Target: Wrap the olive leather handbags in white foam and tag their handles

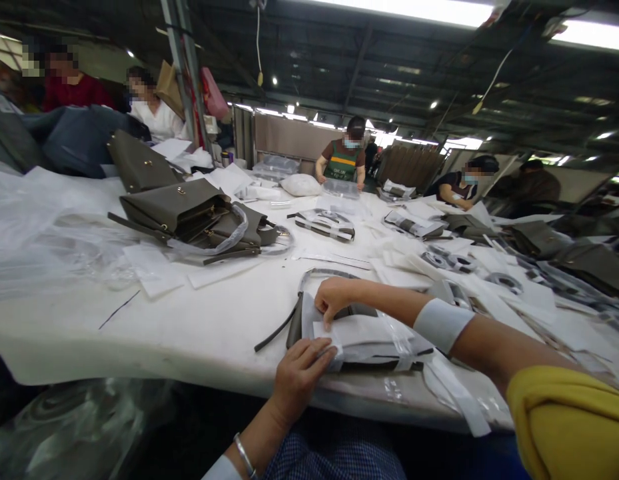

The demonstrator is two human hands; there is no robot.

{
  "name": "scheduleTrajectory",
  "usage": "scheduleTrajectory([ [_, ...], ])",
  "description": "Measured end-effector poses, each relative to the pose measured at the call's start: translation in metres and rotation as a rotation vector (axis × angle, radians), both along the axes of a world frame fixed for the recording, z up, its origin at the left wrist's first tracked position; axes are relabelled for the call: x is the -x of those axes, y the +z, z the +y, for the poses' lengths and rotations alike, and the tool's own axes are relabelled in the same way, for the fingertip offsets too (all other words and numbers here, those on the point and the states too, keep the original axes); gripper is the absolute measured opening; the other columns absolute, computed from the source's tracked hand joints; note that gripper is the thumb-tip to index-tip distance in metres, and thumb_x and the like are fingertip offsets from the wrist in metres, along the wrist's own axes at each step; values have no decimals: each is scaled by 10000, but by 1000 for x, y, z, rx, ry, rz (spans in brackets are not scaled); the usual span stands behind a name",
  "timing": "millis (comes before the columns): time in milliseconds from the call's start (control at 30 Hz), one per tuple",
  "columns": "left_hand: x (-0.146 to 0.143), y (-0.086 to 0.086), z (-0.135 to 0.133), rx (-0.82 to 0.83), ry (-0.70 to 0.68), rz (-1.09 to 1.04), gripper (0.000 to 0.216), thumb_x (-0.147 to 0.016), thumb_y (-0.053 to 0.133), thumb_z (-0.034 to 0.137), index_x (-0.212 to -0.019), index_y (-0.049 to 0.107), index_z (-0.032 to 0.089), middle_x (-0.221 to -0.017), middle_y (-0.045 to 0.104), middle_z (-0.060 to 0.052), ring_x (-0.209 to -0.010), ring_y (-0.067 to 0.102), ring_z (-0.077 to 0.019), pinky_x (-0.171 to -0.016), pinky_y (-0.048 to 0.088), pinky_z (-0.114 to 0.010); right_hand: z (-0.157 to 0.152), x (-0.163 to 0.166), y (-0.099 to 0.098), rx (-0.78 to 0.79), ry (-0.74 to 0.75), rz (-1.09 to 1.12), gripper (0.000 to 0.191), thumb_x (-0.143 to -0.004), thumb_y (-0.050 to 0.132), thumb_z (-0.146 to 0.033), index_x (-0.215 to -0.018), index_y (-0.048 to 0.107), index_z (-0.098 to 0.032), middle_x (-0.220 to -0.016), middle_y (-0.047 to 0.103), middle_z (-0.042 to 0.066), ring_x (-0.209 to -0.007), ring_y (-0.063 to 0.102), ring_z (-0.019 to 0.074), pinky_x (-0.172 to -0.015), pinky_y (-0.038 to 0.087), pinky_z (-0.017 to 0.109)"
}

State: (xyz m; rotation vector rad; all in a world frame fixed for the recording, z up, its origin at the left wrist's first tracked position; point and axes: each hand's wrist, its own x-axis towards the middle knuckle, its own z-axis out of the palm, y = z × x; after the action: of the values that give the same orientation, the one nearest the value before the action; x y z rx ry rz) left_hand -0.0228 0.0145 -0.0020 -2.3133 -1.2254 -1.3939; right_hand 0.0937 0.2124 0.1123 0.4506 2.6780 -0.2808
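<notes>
A dark olive handbag (295,321) lies flat in front of me at the table's near edge, its strap sticking out to the left. White wrapping paper (362,330) covers much of its front, and clear tape (403,340) crosses its right part. My left hand (302,373) is closed over the paper's lower left corner, fingers together. Above it my right hand (334,300) is curled, fingertips pointing down onto the paper's upper left edge. The fingertips' exact grip is partly hidden. The bag's wrapped handle (329,273) loops out behind my right hand.
Unwrapped olive handbags (174,207) lie at the left beside clear plastic sheeting (54,227). A partly wrapped bag (324,225) sits farther back. More bags, wrapped handles (504,283) and loose paper crowd the right. A co-worker (343,160) stands across the white table (189,327); others work around.
</notes>
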Motion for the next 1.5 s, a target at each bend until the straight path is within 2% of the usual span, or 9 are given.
scheduleTrajectory([
  [167,1,-1,-1,-31,-30,23,337,-966,530,150,-1282,612,230,-1217,699,-42,-1110,639,-215,-933,573,-402,10,-19,5,-86,-231,167,286,-722,776,-498,-739,745,-214,-737,729,14,-698,618,175,-609,337,257],
  [267,0,-1,-2,-40,-32,21,343,-960,542,148,-1286,613,228,-1216,701,-37,-1116,638,-220,-937,568,-412,4,-37,7,-147,-335,269,268,-869,642,-420,-978,744,-197,-951,751,72,-875,664,220,-709,411,279],
  [467,-1,-4,-3,-46,-7,15,367,-960,533,124,-1300,608,240,-1215,702,-42,-1132,634,-225,-955,548,-415,-25,-55,-16,145,-425,317,894,-725,715,-618,-1473,439,-213,-1403,572,120,-1249,553,308,-1035,415,383],
  [567,-1,-4,-2,-32,-1,10,375,-959,530,121,-1307,602,240,-1210,704,-44,-1129,635,-224,-957,544,-415,-21,-52,-30,262,-521,306,903,-663,751,-636,-1431,503,-232,-1383,593,97,-1240,555,312,-1042,415,377],
  [767,-3,-4,-1,-17,1,15,439,-931,513,63,-1330,581,234,-1240,689,-43,-1170,608,-236,-984,519,-432,-11,-50,-45,303,-623,385,577,-731,727,-537,-1205,688,-209,-1105,730,34,-998,655,236,-849,480,289],
  [933,1,1,-13,42,-17,117,497,-909,515,95,-1387,527,231,-1340,626,-49,-1270,532,-270,-1066,444,-494,-21,-50,-53,194,-669,484,353,-879,581,-454,-1080,730,-205,-1003,742,19,-922,640,197,-794,443,265],
  [1133,-1,4,-16,-3,6,144,400,-922,596,194,-1317,587,250,-1296,657,-39,-1225,570,-269,-1033,469,-501,-31,-46,-47,9,-717,515,428,-964,441,-462,-906,756,-178,-883,750,57,-838,636,207,-739,424,283],
  [1367,-7,9,-15,100,-3,-89,284,-953,553,189,-1196,665,283,-1172,717,-22,-1131,633,-226,-985,517,-446,-64,-98,-18,-194,-845,525,497,-941,482,-541,-1283,628,-213,-1357,611,101,-1275,514,280,-1067,349,359],
  [1500,17,24,-3,285,83,-243,276,-972,504,313,-1190,670,272,-1288,654,-40,-1207,594,-215,-1060,467,-397,-74,-159,-15,-242,-1082,425,648,-919,485,-576,-1407,505,-149,-1357,582,204,-1266,527,369,-1037,390,494],
])
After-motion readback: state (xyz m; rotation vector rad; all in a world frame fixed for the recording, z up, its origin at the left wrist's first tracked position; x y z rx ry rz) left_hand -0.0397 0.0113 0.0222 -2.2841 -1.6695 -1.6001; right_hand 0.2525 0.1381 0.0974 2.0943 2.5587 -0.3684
